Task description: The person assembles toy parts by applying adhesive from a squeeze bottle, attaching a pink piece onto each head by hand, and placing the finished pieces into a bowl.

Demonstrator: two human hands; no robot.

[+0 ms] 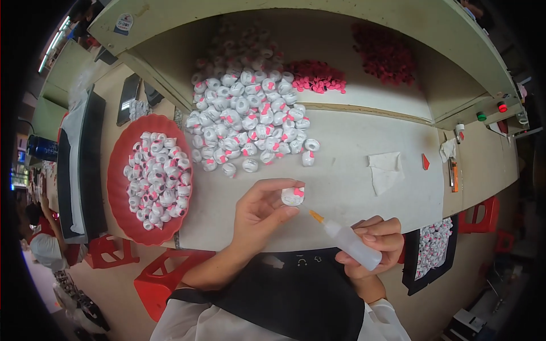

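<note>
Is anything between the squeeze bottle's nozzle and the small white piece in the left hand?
Nothing visible. The right hand holds the squeeze bottle with its orange nozzle aimed at the white-and-pink piece pinched in the left hand; only bare table shows in the gap.

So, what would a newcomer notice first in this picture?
First, the big heap of small white pieces with pink spots mid-table, and the red tray of more at left. Then the left hand pinching one white piece, and the right hand aiming a squeeze bottle at it.
</note>
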